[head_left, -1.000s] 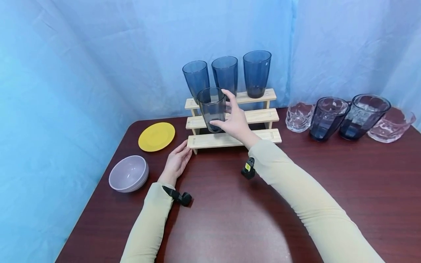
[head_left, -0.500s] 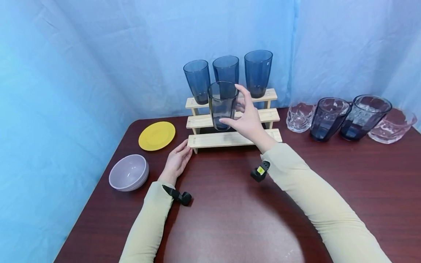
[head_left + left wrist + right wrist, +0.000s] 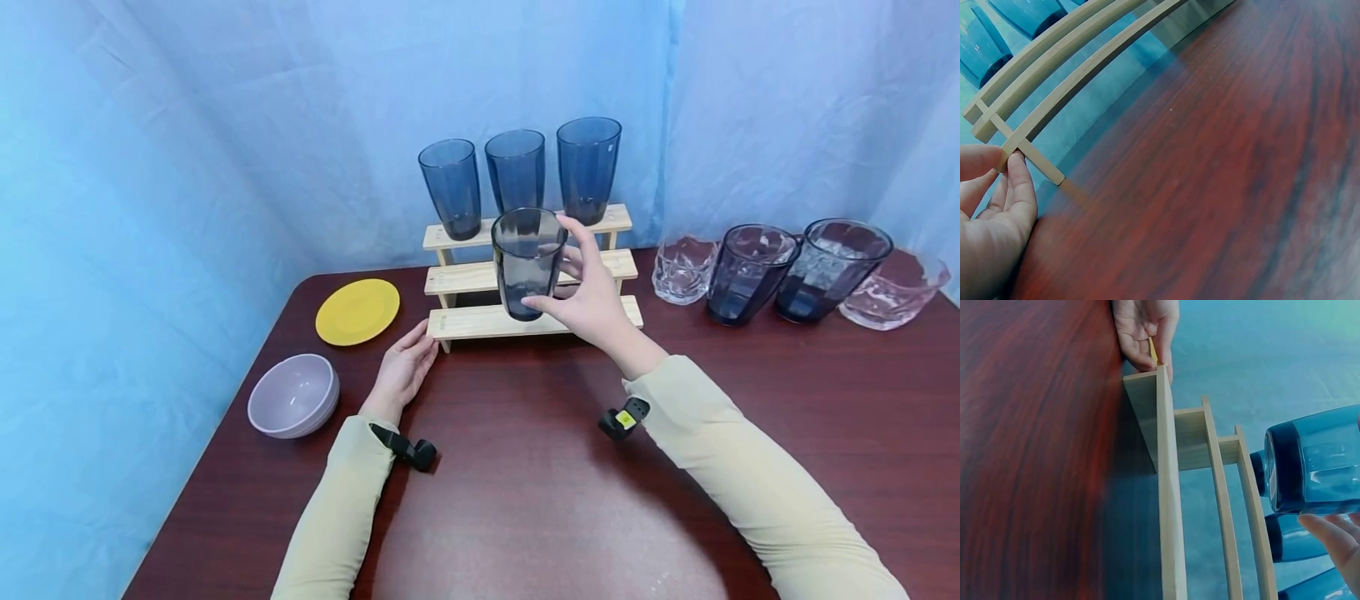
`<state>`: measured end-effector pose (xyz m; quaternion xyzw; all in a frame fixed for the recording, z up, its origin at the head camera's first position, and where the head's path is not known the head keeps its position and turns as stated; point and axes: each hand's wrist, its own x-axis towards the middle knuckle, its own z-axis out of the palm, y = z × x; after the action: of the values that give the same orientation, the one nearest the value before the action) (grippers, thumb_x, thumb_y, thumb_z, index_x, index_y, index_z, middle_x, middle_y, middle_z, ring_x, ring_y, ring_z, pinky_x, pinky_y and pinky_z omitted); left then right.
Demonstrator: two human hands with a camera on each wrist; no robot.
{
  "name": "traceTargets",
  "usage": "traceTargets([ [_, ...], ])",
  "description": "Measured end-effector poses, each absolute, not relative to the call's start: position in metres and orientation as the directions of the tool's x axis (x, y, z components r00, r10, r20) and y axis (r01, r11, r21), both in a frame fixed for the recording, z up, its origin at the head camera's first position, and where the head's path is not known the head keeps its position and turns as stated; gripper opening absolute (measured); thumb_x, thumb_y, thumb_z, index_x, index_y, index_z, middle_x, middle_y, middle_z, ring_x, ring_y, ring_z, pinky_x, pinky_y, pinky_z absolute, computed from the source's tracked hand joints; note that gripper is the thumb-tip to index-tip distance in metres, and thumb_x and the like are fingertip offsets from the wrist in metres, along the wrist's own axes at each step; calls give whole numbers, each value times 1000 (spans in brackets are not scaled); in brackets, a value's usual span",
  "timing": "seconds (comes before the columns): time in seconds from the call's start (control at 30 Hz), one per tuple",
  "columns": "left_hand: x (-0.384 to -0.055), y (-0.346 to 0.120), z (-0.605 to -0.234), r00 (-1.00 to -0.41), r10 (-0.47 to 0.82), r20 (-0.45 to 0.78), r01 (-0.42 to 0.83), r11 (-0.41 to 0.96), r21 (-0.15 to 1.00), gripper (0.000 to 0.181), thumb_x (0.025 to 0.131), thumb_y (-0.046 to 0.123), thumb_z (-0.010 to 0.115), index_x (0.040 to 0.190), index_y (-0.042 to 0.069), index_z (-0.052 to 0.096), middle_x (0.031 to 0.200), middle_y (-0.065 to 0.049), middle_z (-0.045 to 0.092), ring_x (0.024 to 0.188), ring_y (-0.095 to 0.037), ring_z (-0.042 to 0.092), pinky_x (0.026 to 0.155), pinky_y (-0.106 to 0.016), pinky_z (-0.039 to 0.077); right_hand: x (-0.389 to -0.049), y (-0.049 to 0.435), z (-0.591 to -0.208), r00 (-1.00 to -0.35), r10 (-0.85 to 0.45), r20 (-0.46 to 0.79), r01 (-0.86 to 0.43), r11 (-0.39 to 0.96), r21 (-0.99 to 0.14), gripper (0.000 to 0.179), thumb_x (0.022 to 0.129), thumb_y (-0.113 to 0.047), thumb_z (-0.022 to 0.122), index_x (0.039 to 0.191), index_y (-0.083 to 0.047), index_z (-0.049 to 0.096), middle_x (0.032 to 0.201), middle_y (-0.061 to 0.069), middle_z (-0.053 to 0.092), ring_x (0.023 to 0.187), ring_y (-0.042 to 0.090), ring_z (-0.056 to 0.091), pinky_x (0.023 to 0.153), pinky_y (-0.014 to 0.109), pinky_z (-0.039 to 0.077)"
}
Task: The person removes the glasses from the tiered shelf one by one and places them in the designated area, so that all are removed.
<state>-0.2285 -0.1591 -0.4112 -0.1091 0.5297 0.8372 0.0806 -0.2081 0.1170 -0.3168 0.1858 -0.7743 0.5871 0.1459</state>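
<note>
My right hand [image 3: 592, 304] grips a tall, smoky blue glass tumbler [image 3: 527, 271], thumb near its base and fingers up by the rim. The tumbler is upright, held in front of a three-step wooden rack [image 3: 480, 322], and hides part of the steps. In the right wrist view its dark thick base [image 3: 1285, 469] is off the boards. At the rack's front left corner, my left hand [image 3: 401, 371] pinches the end of the lowest step, clearest in the left wrist view at the fingers [image 3: 1021, 181]. Three similar blue tumblers [image 3: 588, 167] stand on the top step.
A yellow plate [image 3: 357, 312] and a pale lilac bowl [image 3: 294, 396] sit left of the rack. To the right stand a clear glass [image 3: 682, 268], two dark tumblers [image 3: 750, 271] and a wide pinkish glass [image 3: 888, 292]. Blue cloth [image 3: 337, 100] hangs behind the table.
My right hand has carried the tumbler rightward along the rack, then lower in the head view over the last half second. The left hand stays at the rack's corner.
</note>
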Motion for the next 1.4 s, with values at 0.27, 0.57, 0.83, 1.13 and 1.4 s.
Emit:
traceTargets([
  [0.27, -228, -160, -410, -965, 23, -261, -247, -416, 875, 50, 97, -2, 44, 146, 6, 35, 147, -17, 36, 88, -2, 59, 81, -13, 49, -196, 136, -321, -884, -142, 445, -467, 307, -829, 100, 71, 2, 80, 147, -26, 22, 131, 15, 55, 116, 32, 57, 87, 51, 51],
  [0.57, -228, -162, -410, -962, 16, -274, -255, -415, 873, 50, 97, -2, 44, 146, 7, 36, 143, -15, 40, 87, -2, 59, 81, -13, 49, -191, 160, -326, -863, -153, 482, -505, 299, -810, 100, 69, 11, 78, 146, -19, 22, 130, 19, 54, 108, 12, 61, 78, 20, 54],
  [0.83, -228, -163, -410, -963, 20, -270, -254, -415, 874, 50, 97, -2, 44, 146, 7, 36, 147, -15, 37, 88, -2, 59, 81, -14, 49, -188, 180, -331, -879, -135, 457, -474, 332, -815, 101, 69, 11, 77, 147, -19, 19, 127, 20, 54, 101, -9, 54, 76, 11, 51],
  [1.13, -229, -162, -412, -963, 32, -269, -256, -430, 866, 51, 97, -2, 45, 146, 7, 36, 148, -15, 36, 89, -2, 60, 81, -14, 49, -182, 203, -333, -913, -81, 399, -393, 433, -811, 103, 70, 9, 77, 148, -17, 14, 132, 26, 49, 115, 32, 56, 72, 6, 48],
  [1.4, -229, -161, -411, -959, 23, -283, -265, -428, 864, 50, 97, -1, 47, 145, 8, 37, 148, -12, 38, 92, -4, 59, 82, -14, 49, -180, 226, -336, -937, 56, 344, -255, 561, -788, 105, 70, -6, 82, 148, -22, 14, 137, 31, 43, 120, 48, 48, 67, 8, 44],
])
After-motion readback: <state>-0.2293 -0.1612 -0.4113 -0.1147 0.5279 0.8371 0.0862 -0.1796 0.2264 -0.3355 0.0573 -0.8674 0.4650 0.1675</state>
